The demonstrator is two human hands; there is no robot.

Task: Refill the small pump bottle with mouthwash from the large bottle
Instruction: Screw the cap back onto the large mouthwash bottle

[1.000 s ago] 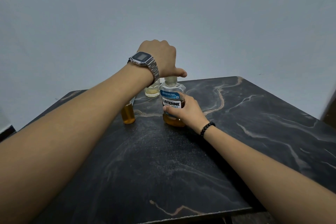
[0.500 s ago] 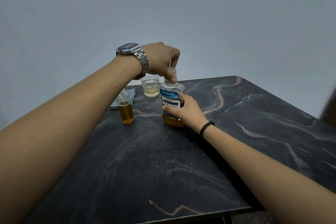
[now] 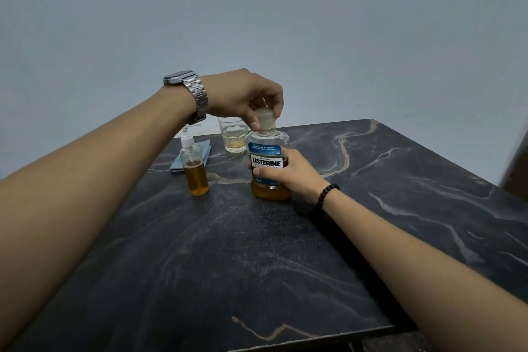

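The large mouthwash bottle (image 3: pixel 267 164) stands upright near the middle of the dark marble table (image 3: pixel 257 260), with amber liquid low in it and a blue and white label. My right hand (image 3: pixel 294 173) wraps around its body from the right. From above, my left hand (image 3: pixel 245 94) pinches the bottle's clear cap (image 3: pixel 266 120) between thumb and fingers. To the left stands the small pump bottle (image 3: pixel 195 170), upright, its white pump on, about half full of amber liquid, and touched by neither hand.
A short glass (image 3: pixel 233 137) holding a little pale liquid stands behind the two bottles. A folded blue cloth (image 3: pixel 191 156) lies behind the pump bottle. The table's near edge runs along the bottom; a plain wall stands behind.
My left hand has turned on the cap, the wrist rotating so the watch face points upward. My left arm has shifted, uncovering the pump bottle. My right hand keeps its hold on the bottle.
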